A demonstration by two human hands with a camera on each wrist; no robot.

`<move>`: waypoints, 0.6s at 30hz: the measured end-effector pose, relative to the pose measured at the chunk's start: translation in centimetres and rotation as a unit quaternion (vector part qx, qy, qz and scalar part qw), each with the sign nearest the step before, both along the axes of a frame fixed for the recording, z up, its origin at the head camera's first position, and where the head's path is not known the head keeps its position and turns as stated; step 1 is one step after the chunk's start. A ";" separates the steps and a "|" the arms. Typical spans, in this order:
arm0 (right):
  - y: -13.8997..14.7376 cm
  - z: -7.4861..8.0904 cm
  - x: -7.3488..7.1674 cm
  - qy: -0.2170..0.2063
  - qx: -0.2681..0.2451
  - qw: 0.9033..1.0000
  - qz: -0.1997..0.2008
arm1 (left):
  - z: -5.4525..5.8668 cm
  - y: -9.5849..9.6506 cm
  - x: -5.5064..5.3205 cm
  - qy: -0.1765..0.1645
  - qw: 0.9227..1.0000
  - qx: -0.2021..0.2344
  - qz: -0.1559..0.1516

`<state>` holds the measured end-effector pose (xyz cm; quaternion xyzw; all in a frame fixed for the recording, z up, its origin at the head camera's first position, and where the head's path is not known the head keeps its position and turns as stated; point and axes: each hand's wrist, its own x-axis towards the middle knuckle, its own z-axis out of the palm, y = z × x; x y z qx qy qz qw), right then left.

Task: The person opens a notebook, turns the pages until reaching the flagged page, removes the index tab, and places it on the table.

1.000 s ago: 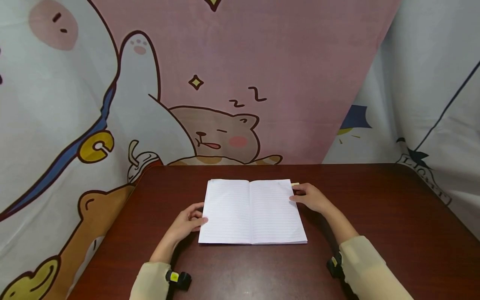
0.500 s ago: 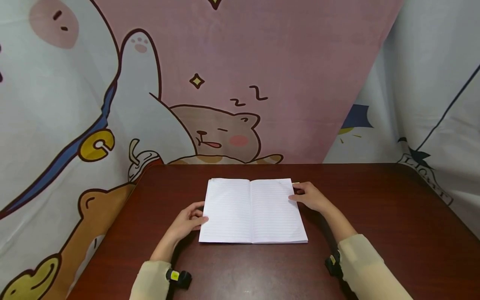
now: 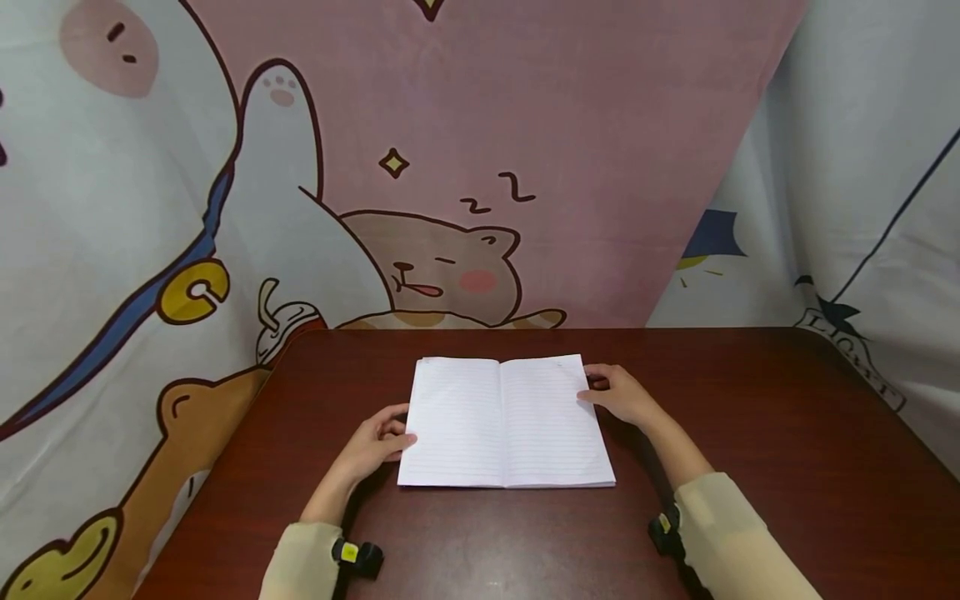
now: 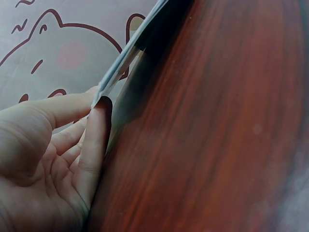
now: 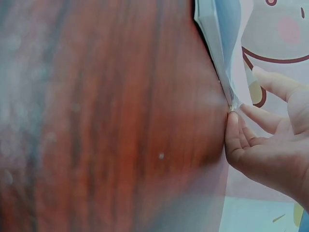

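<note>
So in the head view there's an open lined notebook (image 3: 457, 425) sitting right between the two hands, spread over the wooden table (image 3: 510, 542). The left hand (image 3: 371, 442) is on its left edge, fairly closed up, thumb over the page and the other fingers at or under the side, so it's got a light grip. The right hand (image 3: 621, 396) is higher up on the opposite edge, near the top corner, thumb lying over the page. Past both hands there's a cartoon cloth (image 3: 592, 167), and behind each one a pale sleeve with a black wrist camera (image 3: 363, 560). Going by the left wrist view, the notebook's edge is pinched at the left hand's fingertips, with a gap showing below it and bare table beside the hand. Over in the right wrist view, the right hand is partly curled, fingertips pinching the thin page edges, one digit sticking out clear of them, and the thicker stack of pages runs off beyond the fingertips
</note>
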<state>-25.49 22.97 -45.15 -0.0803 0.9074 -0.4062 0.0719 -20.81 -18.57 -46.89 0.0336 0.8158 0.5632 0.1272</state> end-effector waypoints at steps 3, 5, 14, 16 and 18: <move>-0.1 0.0 0.2 -0.007 -0.009 1.000 -0.018 | -0.1 0.0 0.0 -0.001 1.000 -0.003 0.006; -0.1 0.0 0.3 -0.008 -0.014 0.999 -0.028 | -0.2 0.1 -0.1 -0.002 1.000 -0.004 0.011; 0.0 -0.1 0.3 0.007 -0.014 0.999 -0.035 | -0.3 0.1 0.0 -0.004 1.000 0.000 0.012; 0.1 -0.1 0.3 0.010 -0.007 0.999 -0.036 | -0.2 0.1 -0.1 -0.003 1.000 0.000 0.012; 0.1 -0.1 0.3 0.011 0.000 0.999 -0.041 | -0.1 0.1 -0.1 0.000 1.000 -0.002 0.012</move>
